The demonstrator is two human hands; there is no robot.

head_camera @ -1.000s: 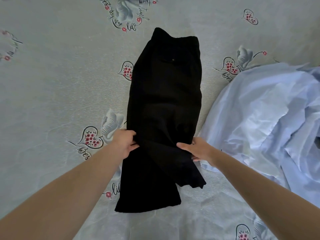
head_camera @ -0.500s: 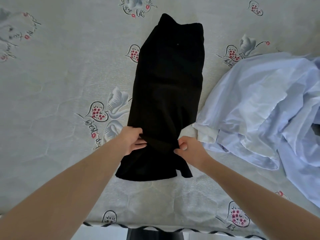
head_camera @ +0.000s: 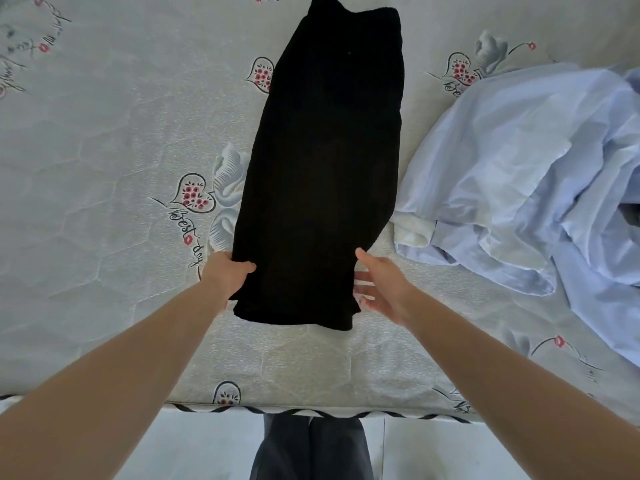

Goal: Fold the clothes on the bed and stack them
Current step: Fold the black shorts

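Since half a second ago, the right hand [head_camera: 382,285] has let go of the black garment [head_camera: 322,174] and now hangs released, fingers spread, just beside its right edge at about 4 o'clock. At 8 o'clock of the garment, the left hand [head_camera: 227,275] grasps the left edge, thumb on top of the cloth. Folded long and narrow, the garment lies flat on the bed [head_camera: 104,168], running from 12 o'clock down towards the near edge. Script on the printed bedsheet reads "Best day" beside a heart at 9 o'clock. A crumpled pale blue shirt [head_camera: 526,174] lies at 3 o'clock, just beside the garment.
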